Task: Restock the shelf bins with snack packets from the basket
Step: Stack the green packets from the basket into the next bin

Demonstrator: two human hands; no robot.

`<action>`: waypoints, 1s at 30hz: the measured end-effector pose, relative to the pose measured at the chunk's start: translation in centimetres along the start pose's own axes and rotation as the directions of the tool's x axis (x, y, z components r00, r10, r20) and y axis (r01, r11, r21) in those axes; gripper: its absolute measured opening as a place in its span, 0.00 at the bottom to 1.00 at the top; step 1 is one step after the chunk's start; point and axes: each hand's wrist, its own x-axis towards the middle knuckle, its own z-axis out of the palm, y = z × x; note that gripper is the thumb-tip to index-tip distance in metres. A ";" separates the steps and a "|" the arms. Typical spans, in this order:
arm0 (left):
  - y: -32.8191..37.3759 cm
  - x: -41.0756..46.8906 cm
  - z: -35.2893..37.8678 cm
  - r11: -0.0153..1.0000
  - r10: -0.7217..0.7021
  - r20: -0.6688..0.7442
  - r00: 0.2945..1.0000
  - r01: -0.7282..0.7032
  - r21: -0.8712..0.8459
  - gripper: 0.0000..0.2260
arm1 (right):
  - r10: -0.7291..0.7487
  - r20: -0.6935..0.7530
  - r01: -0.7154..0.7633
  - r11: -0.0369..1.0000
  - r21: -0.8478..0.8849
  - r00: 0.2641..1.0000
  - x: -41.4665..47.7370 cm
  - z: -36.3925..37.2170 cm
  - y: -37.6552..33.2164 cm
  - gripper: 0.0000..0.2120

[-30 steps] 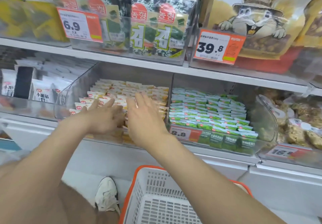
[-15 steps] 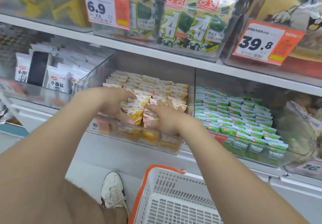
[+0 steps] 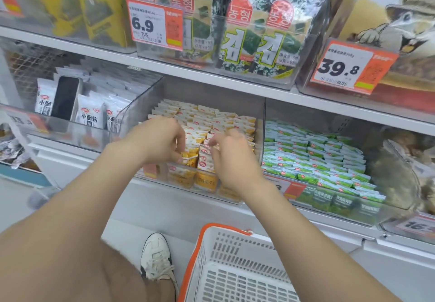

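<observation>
A clear shelf bin on the middle shelf holds rows of upright yellow snack packets. Both my hands are at its front row. My left hand curls over the packets on the left, fingertips pressed on a yellow packet. My right hand pinches the tops of the neighbouring packets. Below, the white basket with an orange rim stands on the floor; no packets show in its visible part.
To the right is a bin of green packets, to the left a bin of white packets. Seaweed packs and price tags fill the shelf above. My white shoe is beside the basket.
My hands came from lying flat over the rows to the front row and closed on packets there. The view shifted left and closer to the bin.
</observation>
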 end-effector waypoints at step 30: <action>0.9 2.1 0.9 0.998 0.038 0.129 0.991 -0.031 -0.055 0.08 | -0.067 0.001 0.067 0.997 0.026 0.998 -3.9 0.7 0.3 0.11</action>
